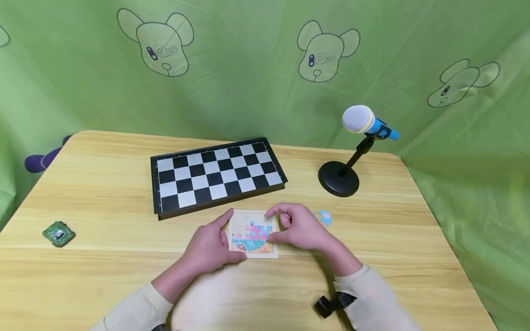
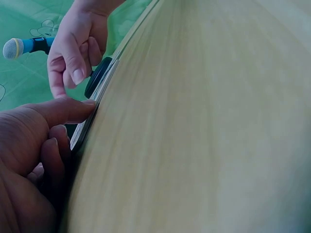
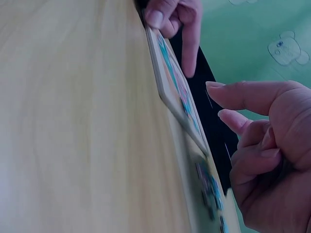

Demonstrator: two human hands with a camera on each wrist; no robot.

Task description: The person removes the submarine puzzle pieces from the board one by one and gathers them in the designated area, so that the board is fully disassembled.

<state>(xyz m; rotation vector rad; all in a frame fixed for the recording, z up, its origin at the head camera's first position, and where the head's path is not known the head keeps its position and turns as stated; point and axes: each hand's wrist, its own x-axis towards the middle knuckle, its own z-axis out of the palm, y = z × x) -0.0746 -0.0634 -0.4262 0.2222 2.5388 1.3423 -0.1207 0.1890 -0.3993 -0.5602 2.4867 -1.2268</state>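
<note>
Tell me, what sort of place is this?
It looks like a play corner, perhaps set up for filming: a green curtain with cartoon animal faces hangs behind a wooden table holding a jigsaw puzzle and a microphone.

I am holding a flat, pale, square wooden-looking puzzle tray (image 1: 248, 217), its frame showing smooth and matt. My beige cloth sleeves (image 1: 374, 294) are looking matt too, over a yellowish wood-grained tabletop (image 1: 103, 193) that is giving off a soft sheen near me. Far and to the left, a black-and-white checkered rectangular board (image 1: 219, 174) is showing smooth, plastic-looking squares. Far right, a blue-handled microphone (image 1: 378, 127) is pairing smooth plastic with a rough, metal-looking mesh head (image 1: 356, 118); behind, a green printed cloth curtain (image 1: 248, 92) is wrinkling slightly.
</note>
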